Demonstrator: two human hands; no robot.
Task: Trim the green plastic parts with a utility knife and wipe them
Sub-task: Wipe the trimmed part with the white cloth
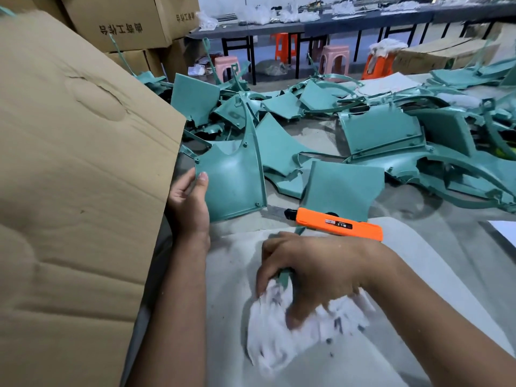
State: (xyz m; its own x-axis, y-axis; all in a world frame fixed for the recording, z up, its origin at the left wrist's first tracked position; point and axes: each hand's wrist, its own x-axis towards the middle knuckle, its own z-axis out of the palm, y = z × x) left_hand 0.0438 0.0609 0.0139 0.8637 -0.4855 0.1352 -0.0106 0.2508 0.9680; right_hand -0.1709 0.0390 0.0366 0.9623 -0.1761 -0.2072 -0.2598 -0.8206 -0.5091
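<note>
Panel in hand: green plastic part is lying on the counter beside the cardboard box, curved wall with a raised rim and small screw bosses.
Left hand: left hand is gripping the panel's near left edge, thumb on top, fingers wrapping under.
Right hand: right hand is bunching a white rag and seems to be pinching a thin green strip inside it; blurred, so exact hold is unclear.
Knife: orange utility knife is resting on the counter, just beyond the right hand, nobody holding it.
Handling, judged: thin moulded shell, likely light and fairly stiff but flexing at the flat middle; glossy, probably slippery when wiped.
Where to hold, judged: thick rim or corner near a boss, not the thin trimmed edge.
Stock: pile of green parts is waiting farther back.
</note>
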